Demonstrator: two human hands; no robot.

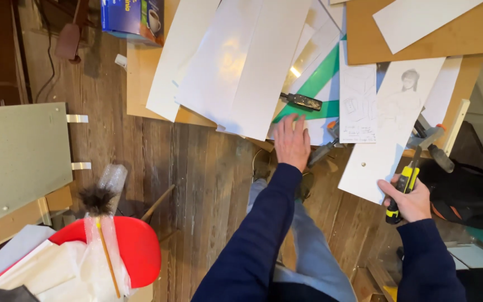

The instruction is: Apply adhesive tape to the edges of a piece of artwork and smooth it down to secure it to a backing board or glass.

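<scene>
The left hand (292, 141) is lying open and flat on the white sheets (241, 67) at the edge of the counter (141, 84), near a green triangle ruler (320, 78). The right hand (412, 200) is gripping the yellow and black handle of a bar clamp (415, 165), just beside a pencil drawing (403, 95).

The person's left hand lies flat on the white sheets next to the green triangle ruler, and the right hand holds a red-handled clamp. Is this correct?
Not quite. In the head view the clamp in the right hand has a yellow and black handle, not a red one. The rest holds: the left hand lies flat on the white sheets next to the green triangle ruler.
</scene>
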